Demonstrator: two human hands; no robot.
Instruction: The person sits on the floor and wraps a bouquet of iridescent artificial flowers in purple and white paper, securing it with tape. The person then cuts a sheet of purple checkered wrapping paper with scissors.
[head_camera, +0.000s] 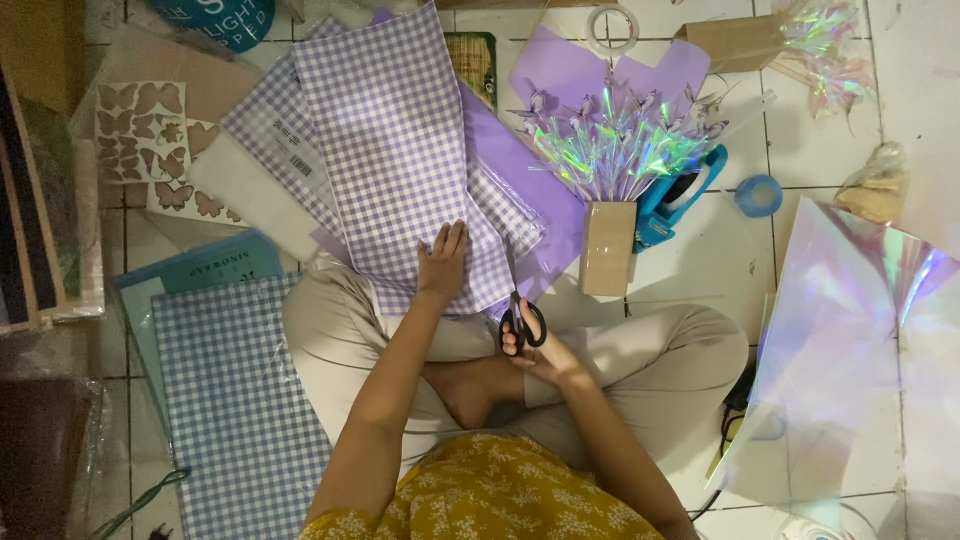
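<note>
My left hand (444, 262) lies flat, fingers together, on a purple-and-white checked paper sheet (400, 140) that reaches from my lap up the floor. My right hand (540, 350) grips black-handled scissors (518, 305), whose blades point up along the sheet's right edge. A plain purple sheet (540, 190) lies beneath the checked one. I sit cross-legged in beige trousers, one bare foot showing between my arms.
A brown paper bundle of iridescent flowers (610, 150) stands right of the scissors beside a blue tape dispenser (680, 195). Blue checked paper (230, 400) lies at left, butterfly cut-out cards (150, 140) upper left, a large iridescent film sheet (850, 340) at right, tape rolls (612, 28) above.
</note>
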